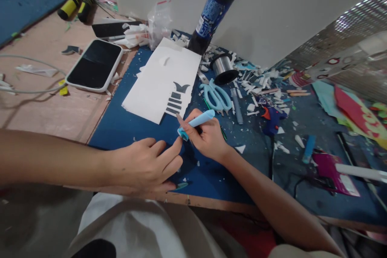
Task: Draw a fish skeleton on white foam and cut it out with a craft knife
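My right hand [207,134] is closed around a light blue, round stick-like thing [202,118], its upper end sticking out past the fingers. At its lower end is a small, curled teal-blue piece [183,133]. My left hand [151,163] lies low over the blue mat [113,127], thumb and fingers apart, with the index fingertip at or against the teal-blue piece; contact is hard to make out. Just beyond my hands, a white sheet [160,72] bears several dark grey strips [174,102] and a dark tail-shaped piece [181,87].
Light blue scissors [217,96], a wire spool [223,68] and a tilted bottle of dark drink [211,16] stand behind the hands, among white scraps. A glue gun [273,119] lies right. At left are a phone [95,64] and yellow-black tool handles [69,7].
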The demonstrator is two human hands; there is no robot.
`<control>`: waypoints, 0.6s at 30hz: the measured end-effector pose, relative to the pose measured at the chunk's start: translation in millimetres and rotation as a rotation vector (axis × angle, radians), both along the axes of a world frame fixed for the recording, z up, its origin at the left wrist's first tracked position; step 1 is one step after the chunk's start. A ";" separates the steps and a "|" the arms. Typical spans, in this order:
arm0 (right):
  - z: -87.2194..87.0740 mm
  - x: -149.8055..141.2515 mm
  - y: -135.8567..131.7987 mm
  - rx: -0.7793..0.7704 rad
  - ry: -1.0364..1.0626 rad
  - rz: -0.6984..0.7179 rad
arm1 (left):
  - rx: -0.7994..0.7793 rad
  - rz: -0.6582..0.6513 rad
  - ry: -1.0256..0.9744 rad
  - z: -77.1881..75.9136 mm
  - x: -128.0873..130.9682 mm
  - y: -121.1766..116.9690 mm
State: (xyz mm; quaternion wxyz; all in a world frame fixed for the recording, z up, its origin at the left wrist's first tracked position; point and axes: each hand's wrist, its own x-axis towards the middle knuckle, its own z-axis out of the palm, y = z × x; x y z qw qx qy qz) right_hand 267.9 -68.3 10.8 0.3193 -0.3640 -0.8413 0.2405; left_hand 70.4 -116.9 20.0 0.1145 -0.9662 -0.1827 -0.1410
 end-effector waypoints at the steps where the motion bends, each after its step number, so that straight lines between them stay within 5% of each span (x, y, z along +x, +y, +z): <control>1: 0.1 -0.4 0.2 -0.002 0.008 0.006 | -0.001 0.000 0.000 -0.2 -0.1 -0.2; 18: 1.5 -6.1 -0.9 -0.084 -0.082 0.013 | -0.019 0.003 0.002 -0.5 0.2 -0.5</control>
